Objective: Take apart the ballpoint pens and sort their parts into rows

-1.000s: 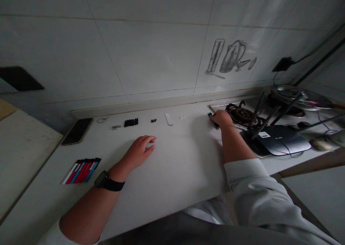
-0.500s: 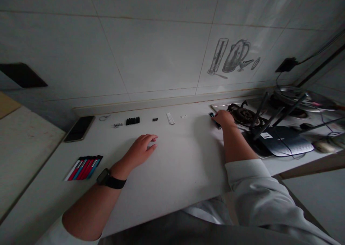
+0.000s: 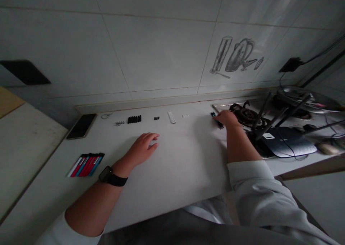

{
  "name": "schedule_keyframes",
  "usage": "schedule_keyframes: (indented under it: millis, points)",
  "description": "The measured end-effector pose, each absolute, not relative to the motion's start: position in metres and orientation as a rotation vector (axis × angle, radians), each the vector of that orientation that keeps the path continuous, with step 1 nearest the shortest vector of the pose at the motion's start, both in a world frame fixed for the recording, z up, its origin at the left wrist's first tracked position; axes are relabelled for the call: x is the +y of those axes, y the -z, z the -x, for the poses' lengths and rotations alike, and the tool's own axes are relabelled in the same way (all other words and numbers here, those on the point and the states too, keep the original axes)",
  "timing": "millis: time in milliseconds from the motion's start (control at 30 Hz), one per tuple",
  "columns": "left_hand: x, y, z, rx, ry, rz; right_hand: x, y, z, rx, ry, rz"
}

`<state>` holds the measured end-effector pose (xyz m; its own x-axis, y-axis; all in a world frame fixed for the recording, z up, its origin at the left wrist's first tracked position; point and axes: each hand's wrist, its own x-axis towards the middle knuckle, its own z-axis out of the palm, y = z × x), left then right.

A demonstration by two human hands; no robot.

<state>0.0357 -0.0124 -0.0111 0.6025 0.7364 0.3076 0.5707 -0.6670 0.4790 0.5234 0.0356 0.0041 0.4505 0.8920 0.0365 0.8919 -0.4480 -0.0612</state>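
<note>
My left hand [image 3: 142,148] rests above the middle of the white counter, fingers extended, thumb apart, holding nothing. At the right, my right hand [image 3: 228,119] has its fingertips closed down on slim dark-and-teal pieces [image 3: 220,125] beside the stove; the fingers partly hide them. Along the back lie small metal springs [image 3: 119,123], a row of black sleeves [image 3: 134,119], tiny dark pieces [image 3: 156,118], thin white rods [image 3: 171,117] and small clear bits [image 3: 185,115]. Red, blue and white pen-like tubes [image 3: 86,165] with dark ends lie side by side at the left.
A phone [image 3: 81,126] lies at the back left near a thin ring-shaped item [image 3: 106,115]. To the right are a gas burner [image 3: 248,115], a black router [image 3: 289,142] with raised antennas, and a metal pan [image 3: 309,100]. The tiled wall [image 3: 161,54] borders the back.
The view has shifted slightly, moving everything a little to the right. Both hands keep nearly the same places, my right hand still at the dark pieces.
</note>
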Motion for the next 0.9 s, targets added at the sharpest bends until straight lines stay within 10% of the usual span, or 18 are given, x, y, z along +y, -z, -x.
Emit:
schedule_keyframes:
  millis: [900]
  points:
    - [-0.012,0.013,-0.035,1.036,-0.687,-2.527,0.045,0.002,-0.523,-1.701,-0.045,2.463]
